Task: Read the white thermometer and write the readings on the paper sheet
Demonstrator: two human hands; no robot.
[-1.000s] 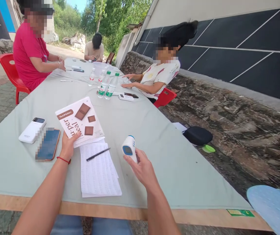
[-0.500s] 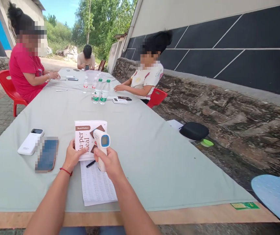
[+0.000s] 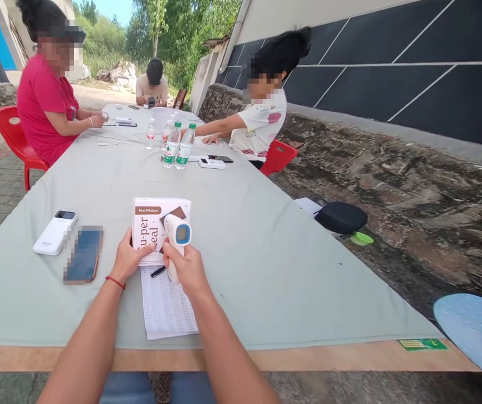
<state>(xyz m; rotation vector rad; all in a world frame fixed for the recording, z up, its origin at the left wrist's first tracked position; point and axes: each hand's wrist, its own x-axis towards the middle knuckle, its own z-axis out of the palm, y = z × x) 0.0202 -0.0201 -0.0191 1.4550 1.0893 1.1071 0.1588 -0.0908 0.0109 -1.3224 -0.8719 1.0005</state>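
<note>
My right grip (image 3: 185, 265) was closed around the handle of a white thermometer gun (image 3: 178, 242). My left grip (image 3: 129, 257) was closed on the lower left edge of a white box (image 3: 151, 224), thumb laid over the printed front (the fingers behind it were hidden).

Governing relation: the box stood roughly upright, just beyond and to the left of the right grip. The gun's handle ran nearly vertically in view through the right grip; its screen faced me and its head pointed away, toward the right part of the box front. Contact or gap between them could not be told. The left grip was nearer the box.

Between and below both grips, a pen (image 3: 157, 272) lay on papers (image 3: 167, 311) on the counter (image 3: 274, 269). Left of the left grip lay a phone (image 3: 84, 253).
</note>
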